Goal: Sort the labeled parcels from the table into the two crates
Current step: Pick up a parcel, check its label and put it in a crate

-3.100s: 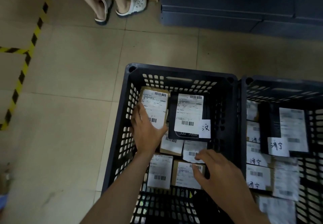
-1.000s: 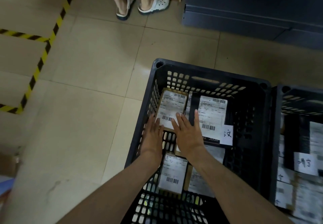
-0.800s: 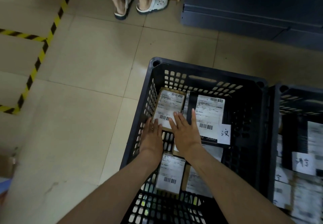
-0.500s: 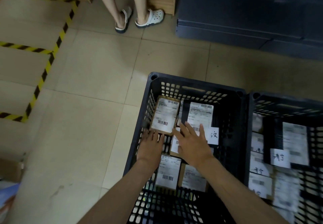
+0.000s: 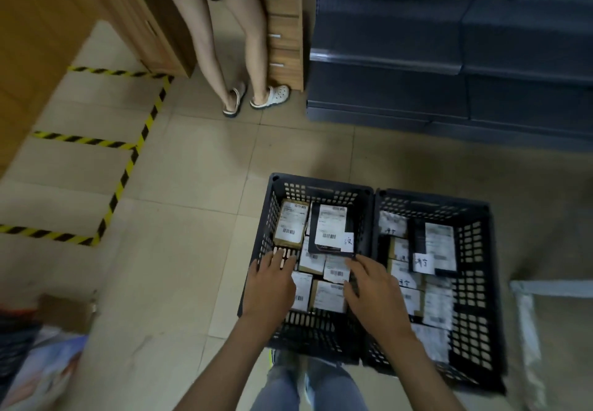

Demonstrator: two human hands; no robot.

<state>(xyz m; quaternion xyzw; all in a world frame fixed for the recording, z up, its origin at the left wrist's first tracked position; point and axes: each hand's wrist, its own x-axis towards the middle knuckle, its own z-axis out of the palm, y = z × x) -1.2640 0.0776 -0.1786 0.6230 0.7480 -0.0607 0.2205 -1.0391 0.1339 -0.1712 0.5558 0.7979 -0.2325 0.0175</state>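
Two dark slatted crates stand touching side by side on the tiled floor: the left crate holds labeled parcels, among them a brown parcel and a black parcel with a handwritten white tag, and the right crate holds more tagged parcels. Left hand hovers at the left crate's left wall, fingers loosely extended; right hand hovers over that crate's right side, fingers spread and relaxed, neither gripping anything. Far side: a second person's legs in white clogs beside a wooden drawer unit, dark shelving to the right, yellow-black tape on the floor to the left.
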